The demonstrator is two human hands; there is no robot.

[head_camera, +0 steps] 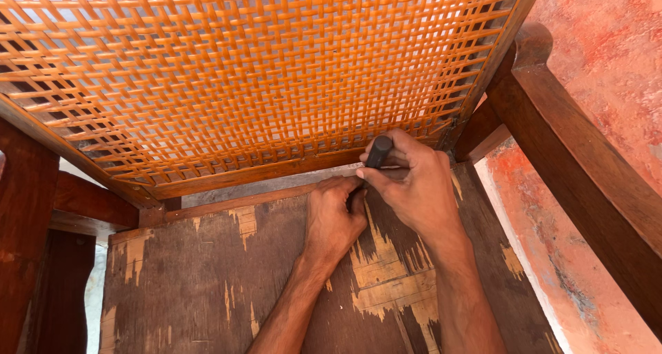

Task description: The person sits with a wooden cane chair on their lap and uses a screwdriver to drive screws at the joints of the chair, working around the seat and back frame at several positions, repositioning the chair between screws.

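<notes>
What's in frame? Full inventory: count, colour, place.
woven cane panel: 1, orange, upper frame, open lattice
wooden frame: 1, dark brown, around the panel and down the right side
plywood board: 1, dark brown with pale patches of peeled veneer, lower centre, under both hands
tool: 1, black handle with pale metal blade, at the panel's lower rail
wall: 1, red-orange, worn, right
left hand: 1, fist on the board, beside the blade
right hand: 1, gripping the tool handle

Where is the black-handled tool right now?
In the head view, the black-handled tool sits just right of centre, gripped in the right hand, with its blade along the lower wooden rail of the orange cane panel, just above the left hand.
</notes>
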